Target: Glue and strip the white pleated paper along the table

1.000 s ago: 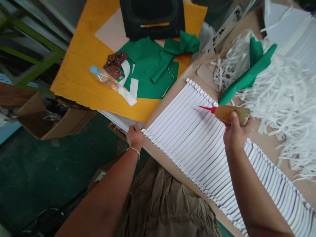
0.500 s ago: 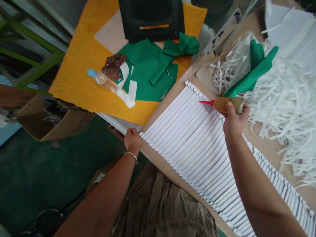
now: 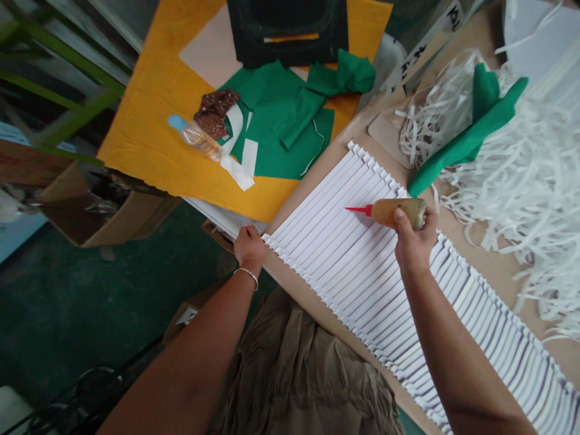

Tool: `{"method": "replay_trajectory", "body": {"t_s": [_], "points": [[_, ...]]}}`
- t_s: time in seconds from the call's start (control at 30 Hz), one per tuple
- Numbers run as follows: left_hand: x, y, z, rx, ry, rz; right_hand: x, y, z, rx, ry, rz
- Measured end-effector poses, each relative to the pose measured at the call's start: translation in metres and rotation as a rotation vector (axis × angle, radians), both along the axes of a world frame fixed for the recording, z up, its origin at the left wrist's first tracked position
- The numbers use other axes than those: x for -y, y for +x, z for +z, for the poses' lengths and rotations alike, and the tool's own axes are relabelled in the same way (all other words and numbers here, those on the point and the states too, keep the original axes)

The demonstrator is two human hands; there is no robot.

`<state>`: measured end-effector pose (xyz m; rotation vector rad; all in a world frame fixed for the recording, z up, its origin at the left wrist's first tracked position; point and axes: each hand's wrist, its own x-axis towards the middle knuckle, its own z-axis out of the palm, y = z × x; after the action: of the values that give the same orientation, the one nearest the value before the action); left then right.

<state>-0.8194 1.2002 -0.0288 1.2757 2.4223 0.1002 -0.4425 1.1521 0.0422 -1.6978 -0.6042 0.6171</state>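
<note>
My right hand point(image 3: 413, 243) is closed round a tan glue bottle point(image 3: 394, 212) with a red nozzle. The nozzle points left over a long row of overlapping white paper strips point(image 3: 344, 254) laid out on the brown table point(image 3: 498, 272). My left hand point(image 3: 249, 244) is curled at the near left corner of that row, fingers pressed down on the strip ends at the table's edge. A bracelet shows on that wrist.
A heap of loose white strips point(image 3: 525, 175) with a green cloth point(image 3: 466, 139) lies at the right. To the left, a yellow sheet point(image 3: 149, 133) carries green fabric point(image 3: 281, 121), a plastic bottle point(image 3: 194, 138), a brown patterned piece and a black object point(image 3: 285, 30).
The glue bottle in my right hand has moved left and nearer, from the far edge of the strips to over their middle. My left hand stays at the corner.
</note>
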Motion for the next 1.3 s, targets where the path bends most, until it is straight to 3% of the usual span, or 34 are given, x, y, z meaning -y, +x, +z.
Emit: {"method": "replay_trajectory", "body": {"t_s": [0.5,0.8,0.9,1.0,1.07,1.17,1.23,1.3], "points": [[0.000,0.006,0.006,0.016,-0.014,0.022,0.072,-0.084,0.023,0.043,-0.242,0.165],[0.001,0.006,0.006,0.022,-0.007,0.031,0.086,-0.112,0.033,0.190,-0.197,0.349],[0.001,0.006,0.008,0.031,-0.006,0.028,0.088,-0.104,0.030,0.253,-0.129,0.404],[0.000,0.006,0.008,0.034,-0.009,0.023,0.080,-0.083,0.031,0.275,0.049,0.455],[0.000,0.005,0.008,0.030,-0.013,0.018,0.064,-0.062,0.035,0.331,0.103,0.349],[0.000,0.004,0.008,0.022,-0.021,0.012,0.025,-0.026,0.038,0.346,0.064,0.029],[0.000,0.003,0.007,0.018,-0.014,0.009,-0.003,-0.003,0.035,0.163,0.088,-0.085],[0.000,0.002,0.005,0.014,0.003,-0.001,-0.028,0.015,0.028,-0.054,0.142,-0.109]]}}
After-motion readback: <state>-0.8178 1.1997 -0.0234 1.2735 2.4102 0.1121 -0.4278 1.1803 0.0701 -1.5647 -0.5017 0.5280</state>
